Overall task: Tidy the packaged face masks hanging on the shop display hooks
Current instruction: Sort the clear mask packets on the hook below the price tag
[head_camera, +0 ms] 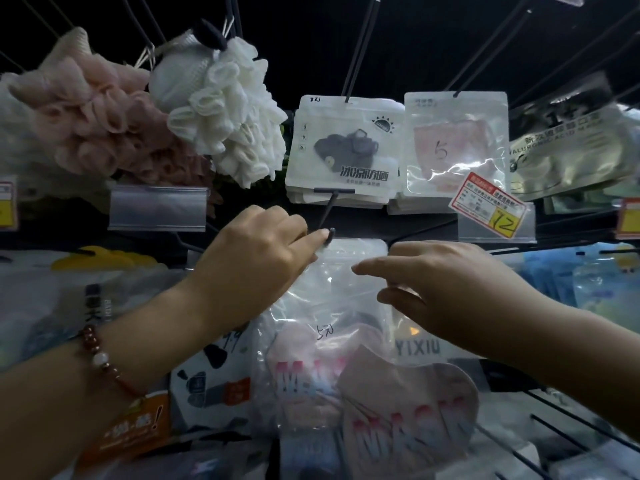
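I see my left hand (256,251) at about 9 o'clock of centre, fingers curled, pinching the top edge of a clear mask packet (332,306) right where a black display hook (325,216) ends. My right hand (440,285) sits at 3 o'clock of that packet, fingers loosely spread and relaxed, the tips resting on or just over the plastic; I cannot tell if they truly touch, and it grips nothing. The packet hangs at centre, a pink mask (304,362) inside it. At 12 o'clock hang a white mask packet with a dark mask picture (346,150) and, beside it at 1 o'clock, a clear packet marked "5" (453,143). At 10 o'clock hang a pink bath pouf (93,123) and a white bath pouf (228,116). A beaded bracelet (100,358) circles my left wrist.
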Motion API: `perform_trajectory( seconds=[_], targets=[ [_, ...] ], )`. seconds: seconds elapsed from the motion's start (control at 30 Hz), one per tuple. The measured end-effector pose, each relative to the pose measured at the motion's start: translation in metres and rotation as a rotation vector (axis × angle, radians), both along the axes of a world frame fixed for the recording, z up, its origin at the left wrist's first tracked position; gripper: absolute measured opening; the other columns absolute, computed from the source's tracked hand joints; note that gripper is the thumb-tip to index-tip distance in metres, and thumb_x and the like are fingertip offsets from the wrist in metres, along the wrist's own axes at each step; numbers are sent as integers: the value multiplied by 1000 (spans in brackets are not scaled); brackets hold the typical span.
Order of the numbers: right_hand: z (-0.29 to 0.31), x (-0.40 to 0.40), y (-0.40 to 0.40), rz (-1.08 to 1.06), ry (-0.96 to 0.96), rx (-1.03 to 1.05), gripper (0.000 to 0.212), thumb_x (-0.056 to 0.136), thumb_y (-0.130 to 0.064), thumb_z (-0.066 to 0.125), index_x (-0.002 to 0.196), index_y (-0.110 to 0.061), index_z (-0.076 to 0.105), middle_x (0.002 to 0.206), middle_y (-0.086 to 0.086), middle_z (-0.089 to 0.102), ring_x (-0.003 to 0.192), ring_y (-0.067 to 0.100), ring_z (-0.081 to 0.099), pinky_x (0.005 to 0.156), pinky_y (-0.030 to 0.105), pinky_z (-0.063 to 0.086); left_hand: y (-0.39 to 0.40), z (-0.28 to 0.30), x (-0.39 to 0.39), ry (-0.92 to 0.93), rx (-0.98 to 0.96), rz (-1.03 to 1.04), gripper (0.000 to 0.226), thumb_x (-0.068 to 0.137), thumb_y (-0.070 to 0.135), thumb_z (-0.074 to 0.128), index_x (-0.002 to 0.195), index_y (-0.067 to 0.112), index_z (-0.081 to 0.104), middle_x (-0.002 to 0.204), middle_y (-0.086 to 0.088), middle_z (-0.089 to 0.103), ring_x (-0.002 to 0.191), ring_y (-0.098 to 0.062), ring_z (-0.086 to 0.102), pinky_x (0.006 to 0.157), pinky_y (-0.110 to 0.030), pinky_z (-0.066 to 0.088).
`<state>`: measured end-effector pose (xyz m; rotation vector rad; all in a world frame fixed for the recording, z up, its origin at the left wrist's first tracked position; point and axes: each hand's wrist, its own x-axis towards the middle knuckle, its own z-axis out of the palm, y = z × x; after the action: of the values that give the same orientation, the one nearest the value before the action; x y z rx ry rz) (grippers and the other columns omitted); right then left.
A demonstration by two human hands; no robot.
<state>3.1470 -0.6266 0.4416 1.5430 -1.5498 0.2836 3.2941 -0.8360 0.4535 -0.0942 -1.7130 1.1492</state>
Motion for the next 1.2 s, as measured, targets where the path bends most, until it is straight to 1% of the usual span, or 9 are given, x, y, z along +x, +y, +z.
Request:
perform_trajectory(
  seconds=[0.13,0.27,0.37,0.47,0.57,0.67,0.77,1.03,1.2],
  targets=[
    [-1,-1,-1,5,-12,-3,43,95,-38,58,138,-43,49,114,-14,63,97,16,64,72,33,50,9,-7,10,19,70,-73,31,97,20,53,119,8,71,104,-12,68,88,-30,63,73,-45,50],
    [-2,-1,-7,46,-29,-86,42,93,-34,63,133,-38,57,99,-13,63,85,14,62,65,27,43,26,-19,15,-50,117,-146,31,98,27,54,114,8,72,97,-9,70,83,-26,64,68,-45,50],
    [-1,1,-10,112,-90,-150,37,92,-33,64,128,-39,61,86,-17,53,75,8,54,64,31,48,32,-26,14,-90,178,-157,34,95,33,59,120,11,69,96,-4,70,78,-24,64,64,-43,53],
    [-3,3,-14,180,-114,-223,34,89,-27,70,122,-34,66,84,-15,58,72,11,57,62,36,51,31,-24,15,-111,324,-252,34,89,26,66,123,18,68,97,2,67,79,-19,64,67,-39,56],
    [-5,2,-18,205,-137,-277,37,88,-26,70,124,-31,65,91,-13,63,79,12,61,65,36,52,33,-17,18,-147,509,-388,34,91,22,65,125,26,68,95,9,62,79,-11,62,68,-35,55],
    [-7,1,-19,203,-111,-356,41,87,-23,70,128,-26,62,104,-6,62,92,16,61,74,33,49,37,-10,23,-126,478,-372,32,96,18,57,126,24,69,93,6,60,74,-11,61,62,-32,55],
    [-9,-2,-18,167,-35,-405,43,83,-18,73,126,-21,64,116,2,59,107,24,56,89,40,47,36,-3,27,-80,454,-371,34,97,19,51,126,22,69,91,2,58,71,-17,61,59,-36,56],
    [-18,0,-18,15,-58,-235,51,85,-32,69,134,-25,58,143,6,50,132,28,46,105,43,36,32,1,21,-23,468,-355,35,95,8,59,125,22,69,89,1,57,69,-16,60,61,-30,57],
    [-20,2,-18,-32,-66,-208,52,83,-34,67,133,-22,59,143,10,50,133,32,46,104,46,39,28,-1,14,-62,538,-306,41,95,9,62,130,30,65,87,7,50,65,-11,53,56,-23,48]
  ],
)
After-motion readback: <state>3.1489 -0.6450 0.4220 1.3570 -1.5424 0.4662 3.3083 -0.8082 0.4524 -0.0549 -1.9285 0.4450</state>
